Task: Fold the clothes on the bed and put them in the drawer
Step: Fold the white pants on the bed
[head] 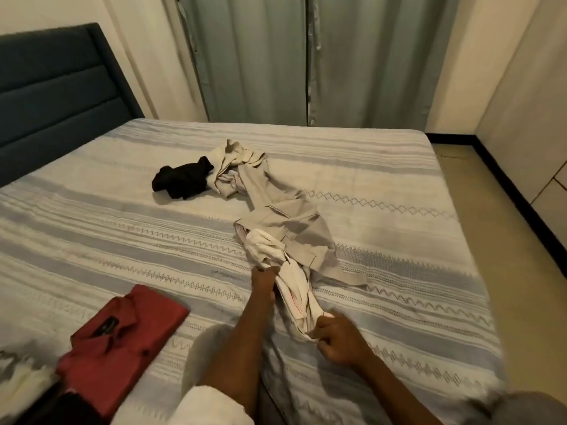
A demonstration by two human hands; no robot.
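Two bare forearms are stretched forward over a bed [383,185] that is covered by a blue-and-white striped spread. The left hand [263,279] is reached farther out, and its fingers are curled around a bunched part of a beige garment [285,216]. The right hand [336,335] is held nearer the body, with its fingers closed on the garment's near end, where pale lining is exposed. The garment is laid crumpled and elongated on the middle of the bed; its long axis is run from the hands away toward the curtains [306,56], angled slightly left. A black garment [181,180] is seen just beside its far end. A folded red shirt [122,342] is placed at the near left, well apart from the hands. A dark blue headboard [52,96] is seen at the left.
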